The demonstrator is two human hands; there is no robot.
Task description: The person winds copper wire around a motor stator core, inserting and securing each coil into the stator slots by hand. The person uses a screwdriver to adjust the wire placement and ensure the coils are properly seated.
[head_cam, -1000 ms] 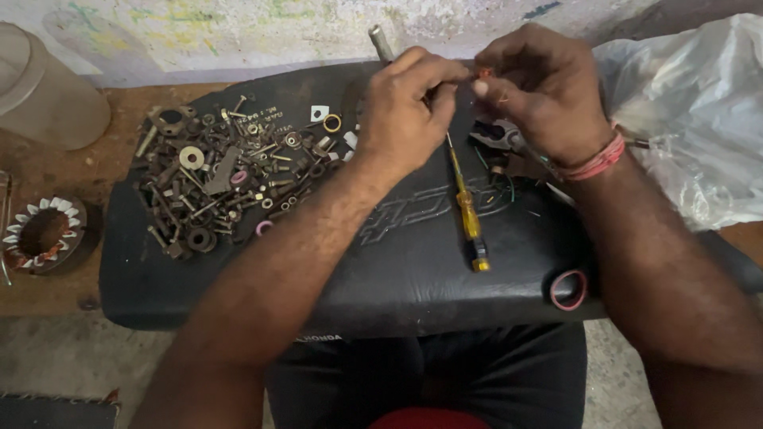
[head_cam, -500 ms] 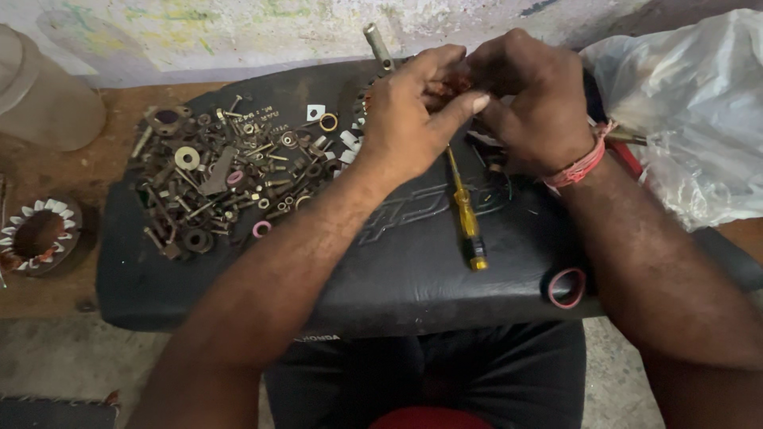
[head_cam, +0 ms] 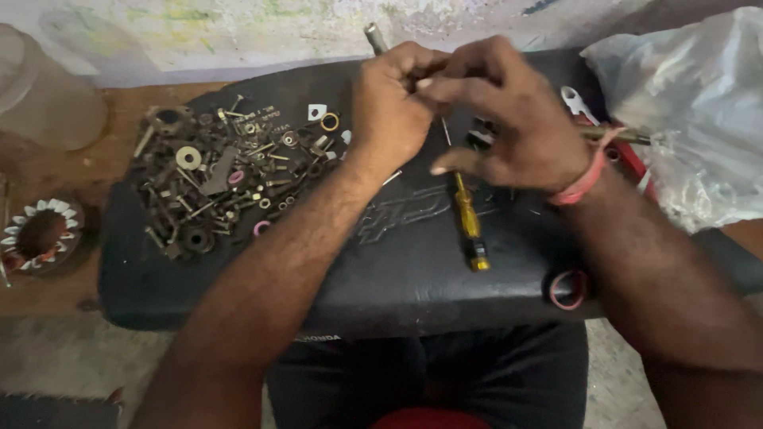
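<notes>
Here we see a yellow-handled screwdriver (head_cam: 467, 218) lying on the black seat cushion (head_cam: 413, 270), just below our hands. Beyond it, our left hand (head_cam: 391, 107) is clenched around a metal rod (head_cam: 373, 36), right hand (head_cam: 509, 115) pinching alongside; both have shifted leftward since earlier.

Black seat (head_cam: 413, 270): hardware pile (head_cam: 230, 179), probably screwdriver (head_cam: 467, 214).

Bare forearms, red band (head_cam: 586, 176) on right wrist, dark trousers (head_cam: 477, 373)
</notes>
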